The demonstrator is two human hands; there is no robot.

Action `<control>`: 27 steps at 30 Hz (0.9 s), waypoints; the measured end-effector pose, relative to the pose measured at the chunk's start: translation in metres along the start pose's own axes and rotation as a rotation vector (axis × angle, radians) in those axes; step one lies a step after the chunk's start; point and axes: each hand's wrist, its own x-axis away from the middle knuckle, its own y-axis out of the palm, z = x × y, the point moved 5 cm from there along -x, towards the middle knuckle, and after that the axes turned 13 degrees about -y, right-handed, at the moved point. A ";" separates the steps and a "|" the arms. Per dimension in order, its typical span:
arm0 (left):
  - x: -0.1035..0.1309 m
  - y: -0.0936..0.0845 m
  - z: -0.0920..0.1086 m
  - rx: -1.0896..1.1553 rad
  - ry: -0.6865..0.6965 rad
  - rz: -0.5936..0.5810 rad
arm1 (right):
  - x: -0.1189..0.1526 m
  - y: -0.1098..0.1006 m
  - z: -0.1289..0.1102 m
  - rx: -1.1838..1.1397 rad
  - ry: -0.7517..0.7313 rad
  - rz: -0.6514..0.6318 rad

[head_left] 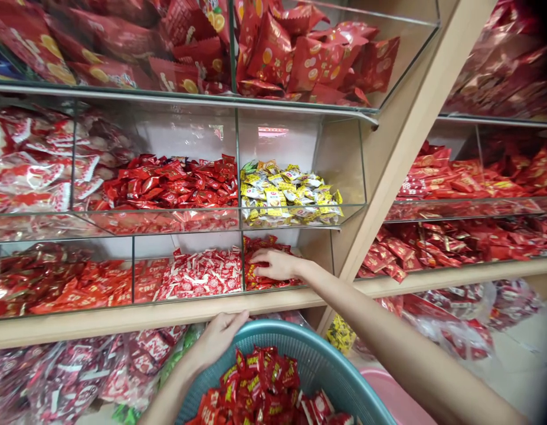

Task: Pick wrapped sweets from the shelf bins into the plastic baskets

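My right hand point(277, 264) reaches into a lower glass-fronted bin, palm down over red-wrapped candies point(255, 280). Its fingers are stretched out and apart, touching or just above the top of the pile; nothing shows in them. My left hand point(220, 337) grips the far left rim of a teal plastic basket point(335, 360), thumb along the edge and the other fingers partly hidden. Inside the basket lies a heap of red candies with yellow lettering point(259, 378), with some red-and-white packets point(320, 407) at the right.
Left of my right hand is a bin of small red-and-white candies point(206, 273). Yellow-and-white candies point(286, 192) fill the bin above. A wooden upright point(388, 153) divides the shelves. Bagged candies point(69, 378) lie below, and a pink tub point(395, 392) stands behind the basket.
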 end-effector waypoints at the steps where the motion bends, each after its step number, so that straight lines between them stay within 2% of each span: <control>1: 0.000 0.000 0.000 -0.003 0.004 0.004 | 0.007 -0.003 0.002 -0.012 0.008 0.001; 7: 0.000 0.001 0.001 0.002 0.009 -0.011 | 0.047 -0.019 0.011 -0.079 0.050 0.020; 9: 0.000 0.002 0.003 0.001 0.016 -0.021 | 0.053 -0.023 0.017 -0.091 0.086 0.020; 11: 0.000 0.003 0.003 -0.008 0.014 -0.024 | 0.054 -0.030 0.026 -0.100 0.158 0.086; 15: -0.001 0.002 0.003 -0.031 0.015 -0.006 | 0.037 -0.042 0.044 -0.078 0.255 0.308; 17: -0.001 0.001 0.003 -0.046 0.015 0.018 | 0.023 -0.041 0.052 -0.061 0.270 0.346; 22: 0.000 0.001 0.005 -0.040 0.011 0.023 | -0.006 -0.026 0.066 -0.024 0.322 0.300; 27: 0.000 -0.001 0.005 -0.050 0.017 0.046 | -0.014 -0.015 0.073 0.022 0.401 0.240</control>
